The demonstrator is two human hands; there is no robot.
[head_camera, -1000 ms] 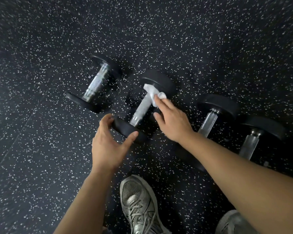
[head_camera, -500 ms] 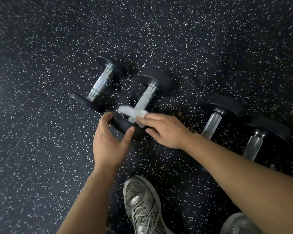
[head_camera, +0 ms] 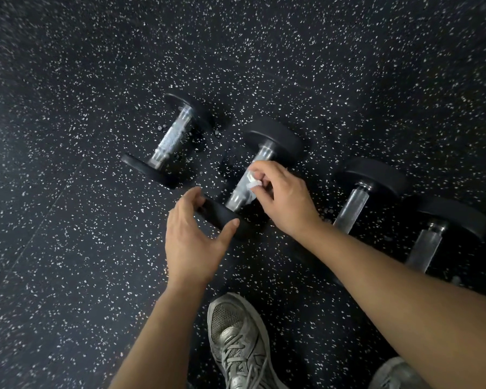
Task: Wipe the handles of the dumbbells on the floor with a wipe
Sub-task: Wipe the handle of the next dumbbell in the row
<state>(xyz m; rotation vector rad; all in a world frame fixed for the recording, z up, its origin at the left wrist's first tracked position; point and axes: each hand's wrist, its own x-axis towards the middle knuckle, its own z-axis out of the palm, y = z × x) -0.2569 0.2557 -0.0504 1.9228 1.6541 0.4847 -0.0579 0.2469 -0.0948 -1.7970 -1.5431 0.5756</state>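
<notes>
Four dumbbells lie in a row on the dark speckled floor [head_camera: 68,248]. The person works on the second dumbbell [head_camera: 253,178] from the left.

The left hand [head_camera: 194,237] curls its thumb and fingers around the near black end [head_camera: 222,217] of that dumbbell. This is probably to stop it from rolling while it gets rubbed. The right hand [head_camera: 281,195] pinches a small white wipe [head_camera: 254,182] in its fingertips. The wipe is bunched up and sits right on the handle [head_camera: 244,186], about halfway along. Pressing it there lets the wipe rub the metal.

The handle is a shiny silver bar between two round black ends. The far black end [head_camera: 275,138] is big and smooth. The bar looks blurry near the wipe, so it is hard to tell if it is wet.

The first dumbbell [head_camera: 169,141] lies to the left, tilted the same way, with a rough grip in the middle. A few drops [head_camera: 160,127] sit on the floor beside it. Two more dumbbells, the third [head_camera: 368,189] and the fourth [head_camera: 438,228], lie to the right, partly hidden by the right arm. They likely come next.

A gray shoe [head_camera: 236,341] stands near the bottom.
</notes>
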